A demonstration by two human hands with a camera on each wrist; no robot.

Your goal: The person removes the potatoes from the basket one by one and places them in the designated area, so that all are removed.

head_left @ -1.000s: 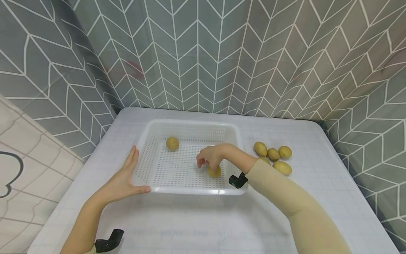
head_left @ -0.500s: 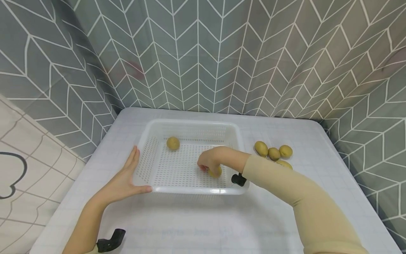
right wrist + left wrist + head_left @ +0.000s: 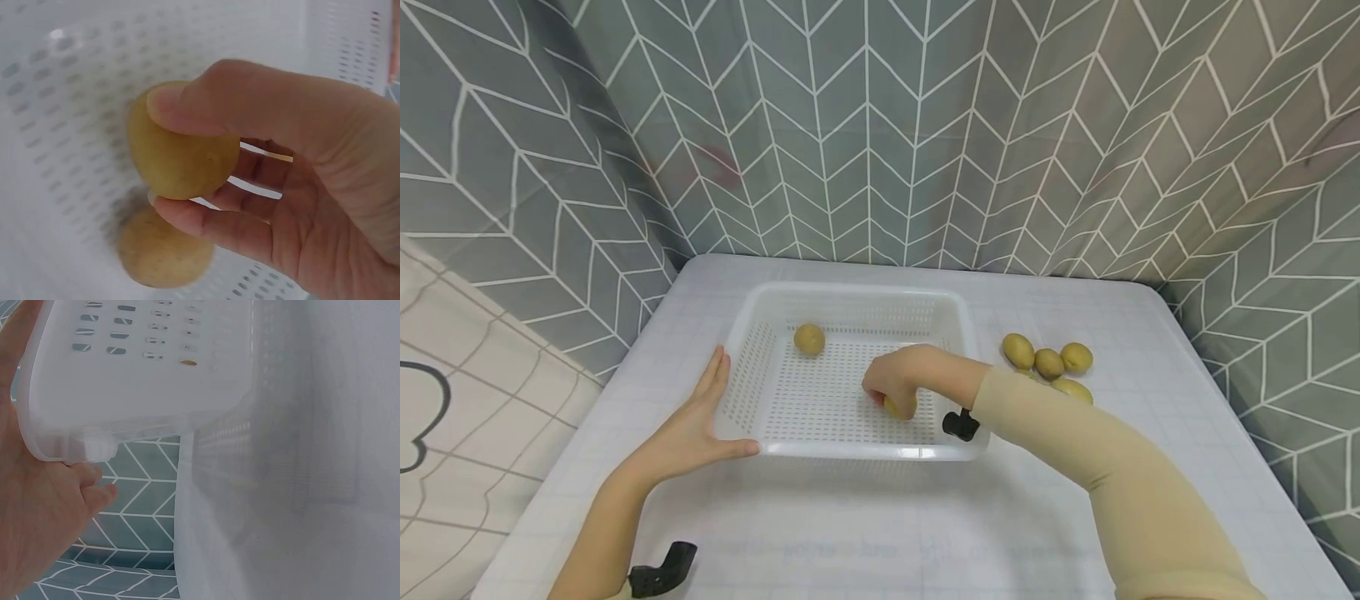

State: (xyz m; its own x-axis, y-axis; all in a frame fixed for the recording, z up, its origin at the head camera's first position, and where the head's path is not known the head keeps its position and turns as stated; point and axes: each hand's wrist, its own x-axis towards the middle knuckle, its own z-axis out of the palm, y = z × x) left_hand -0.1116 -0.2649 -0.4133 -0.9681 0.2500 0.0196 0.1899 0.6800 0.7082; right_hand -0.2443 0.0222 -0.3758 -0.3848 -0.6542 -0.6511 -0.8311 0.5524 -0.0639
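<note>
In the right wrist view my right hand (image 3: 294, 169) grips a yellow potato (image 3: 178, 153) between thumb and fingers, above the basket's slotted floor. The head view shows this right hand (image 3: 897, 375) inside the white plastic basket (image 3: 857, 452), right of its middle, largely covering the potato. A second potato (image 3: 809, 339) lies near the basket's far left part. My left hand (image 3: 688, 425) rests against the basket's left side, fingers extended and thumb on the front rim. In the left wrist view, the left hand (image 3: 37, 500) is at the basket's corner, with part of it out of frame.
Several potatoes (image 3: 1048, 363) lie grouped on the white-covered table (image 3: 865, 533) right of the basket; the right sleeve (image 3: 1067, 442) partly hides them. A grey patterned curtain (image 3: 880, 133) hangs behind and beside the table. Black wrist cameras (image 3: 662, 570) sit on both wrists.
My right hand's fingers have closed round the potato in the basket, and it has moved slightly left. The left hand stays at the basket's side.
</note>
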